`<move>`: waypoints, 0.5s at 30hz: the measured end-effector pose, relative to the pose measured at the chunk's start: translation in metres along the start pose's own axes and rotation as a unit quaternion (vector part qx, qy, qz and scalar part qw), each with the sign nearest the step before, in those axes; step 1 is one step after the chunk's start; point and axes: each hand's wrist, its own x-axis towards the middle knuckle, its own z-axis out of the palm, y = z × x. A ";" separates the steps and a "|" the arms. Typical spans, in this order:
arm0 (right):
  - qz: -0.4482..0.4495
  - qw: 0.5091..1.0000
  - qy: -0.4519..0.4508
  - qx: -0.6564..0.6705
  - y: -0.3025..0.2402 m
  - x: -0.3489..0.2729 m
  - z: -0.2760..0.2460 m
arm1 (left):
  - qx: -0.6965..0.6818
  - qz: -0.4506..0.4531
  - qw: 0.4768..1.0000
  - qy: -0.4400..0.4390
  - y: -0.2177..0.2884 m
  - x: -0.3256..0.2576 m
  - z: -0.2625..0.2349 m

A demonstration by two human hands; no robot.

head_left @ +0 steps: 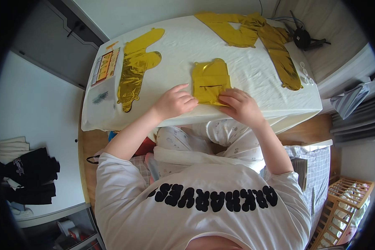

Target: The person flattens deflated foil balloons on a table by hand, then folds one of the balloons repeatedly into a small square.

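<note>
A flat gold foil balloon, folded into a rough rectangle, lies near the front edge of the table. It has a dark crease across its middle and small tabs at its far end. My right hand grips its lower right corner, fingers on top and thumb at the near edge. Beside its lower left corner is my left hand, index finger lifted away and the other fingers bent, their tips close to the foil. Whether those tips touch it I cannot tell.
A white cloth covers the table. Another flat gold foil balloon lies left; more gold foil spreads at the far right. A printed packet and a clear bag are at the left edge, a black stand far right.
</note>
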 end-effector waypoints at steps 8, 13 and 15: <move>-0.107 0.991 0.016 -0.084 0.003 -0.026 0.013 | -0.081 -0.056 0.995 -0.035 0.028 -0.004 -0.013; -0.153 0.984 0.008 -0.086 -0.010 -0.036 0.007 | -0.081 -0.078 0.983 -0.144 0.036 0.011 -0.007; -0.155 0.985 0.009 -0.071 -0.015 -0.041 0.007 | -0.075 -0.077 0.979 -0.176 0.039 0.010 -0.001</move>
